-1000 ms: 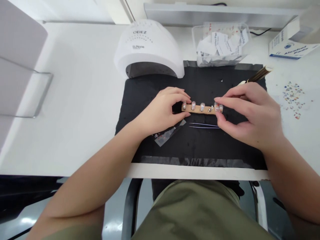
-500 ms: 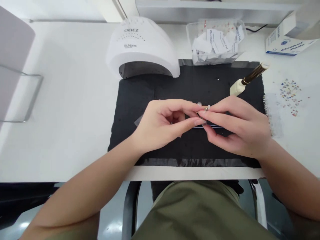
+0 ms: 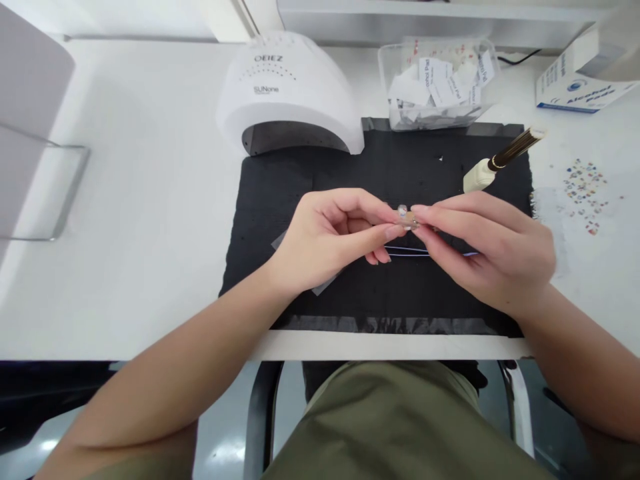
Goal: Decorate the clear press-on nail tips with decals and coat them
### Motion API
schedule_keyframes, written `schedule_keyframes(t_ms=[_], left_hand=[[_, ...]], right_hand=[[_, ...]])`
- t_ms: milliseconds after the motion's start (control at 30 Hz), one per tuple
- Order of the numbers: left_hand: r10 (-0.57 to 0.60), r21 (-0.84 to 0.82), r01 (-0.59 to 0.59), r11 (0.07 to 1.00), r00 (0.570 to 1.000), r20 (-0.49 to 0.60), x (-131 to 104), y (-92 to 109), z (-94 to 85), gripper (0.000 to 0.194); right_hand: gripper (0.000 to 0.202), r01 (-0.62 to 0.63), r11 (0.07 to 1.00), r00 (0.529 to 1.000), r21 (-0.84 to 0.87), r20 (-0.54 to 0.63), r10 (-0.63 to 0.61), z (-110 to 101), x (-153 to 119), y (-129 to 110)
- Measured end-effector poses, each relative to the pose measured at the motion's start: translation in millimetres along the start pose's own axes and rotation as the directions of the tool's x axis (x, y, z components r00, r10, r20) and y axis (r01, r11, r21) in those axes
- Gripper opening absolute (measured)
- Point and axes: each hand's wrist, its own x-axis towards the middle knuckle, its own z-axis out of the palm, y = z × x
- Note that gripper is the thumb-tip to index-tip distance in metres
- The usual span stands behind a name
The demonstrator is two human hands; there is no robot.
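Note:
My left hand (image 3: pixel 333 237) pinches one side of a small shiny piece (image 3: pixel 407 220), which looks like a decorated false nail, between thumb and forefinger. The thumb and fingers of my right hand (image 3: pixel 493 247) are closed on its other side, so the fingertips of both hands almost meet. A clear glinting bit stands out at its upper edge, but the piece is mostly covered by fingers. Under the hands lies a black mat (image 3: pixel 380 300) with thin purple-white strips (image 3: pixel 407 253) on it. A cream polish bottle (image 3: pixel 479 176) with a dark, gold-striped cap stands just beyond my right hand.
A white nail lamp (image 3: pixel 295 87) stands at the mat's back left. Behind the mat, a clear tub (image 3: pixel 435 120) holds alcohol pad sachets. An alcohol pads box (image 3: pixel 575 93) is at the back right. Loose coloured rhinestones (image 3: pixel 585 190) lie scattered on the white table (image 3: pixel 150 200).
My fingertips have drawn slightly apart, showing more of the small piece. My right hand has shifted a little right. The left hand's lower fingers now show below its thumb.

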Motion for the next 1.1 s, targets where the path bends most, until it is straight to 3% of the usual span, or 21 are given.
schedule_keyframes(t_ms=[467, 733, 1100], left_hand=[[-0.005, -0.031, 0.008, 0.999, 0.997, 0.076, -3.5, 3.4, 1.7, 0.012], [-0.062, -0.053, 0.068, 0.996, 0.991, 0.115, -1.2, 2.6, 1.5, 0.01], [-0.03, 0.008, 0.03, 1.0, 0.994, 0.103, -1.3, 3.9, 0.7, 0.008]], right_hand=[[0.019, -0.107, 0.987, 0.994, 0.117, -0.02, 0.11, 2.9, -0.3, -5.7], [0.022, -0.095, 0.985, 0.996, 0.147, 0.011, 0.094, 1.7, 1.4, -4.8], [0.02, -0.117, 0.982, 0.993, 0.151, 0.008, 0.118, 5.3, 0.2, -9.4]])
